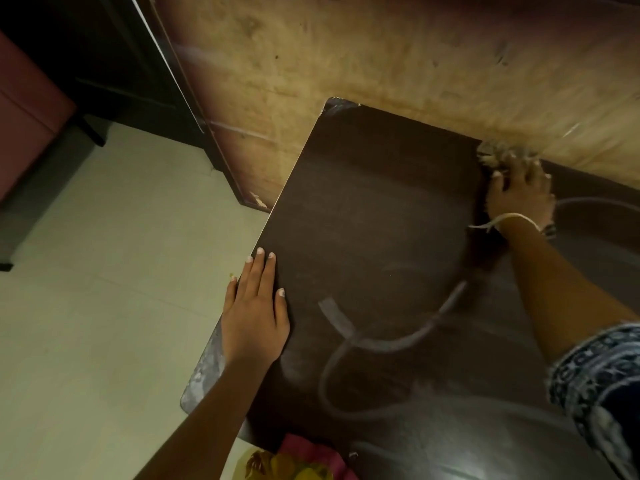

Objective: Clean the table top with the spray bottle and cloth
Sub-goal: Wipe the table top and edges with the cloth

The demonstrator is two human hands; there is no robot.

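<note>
a dim room with a pale tiled floor point(104, 306) on the left and a worn, scuffed plywood panel point(398, 57) standing along the far side, from about 11 to 2 o'clock. a dark door frame point(166, 81) runs down at 11 o'clock, and a reddish piece of furniture point(24, 109) sits at the far left edge, around 9 o'clock. the dark brown tabletop point(374, 209) fills the centre and right of the view, its far edge against the plywood panel. curved pale smear marks point(408, 341) arc across it at about 5 o'clock, and its left edge and far corner are chipped and whitish.

the left hand point(254, 317) lies flat, palm down, on the tabletop's left edge at about 7 o'clock, fingers point(259, 271) stretched out straight and close together, holding nothing. the right hand point(519, 192) reaches out to about 2 o'clock at the far edge of the tabletop, fingers curled down over a pale, frayed cloth point(502, 154) that is pressed to the surface against the plywood panel; this part is blurred. a light string band point(509, 218) circles the right wrist, and a patterned blue sleeve point(602, 375) shows at 4 o'clock. the spray bottle cannot be seen. bright patterned fabric point(294, 462) peeks in at 6 o'clock.
</note>
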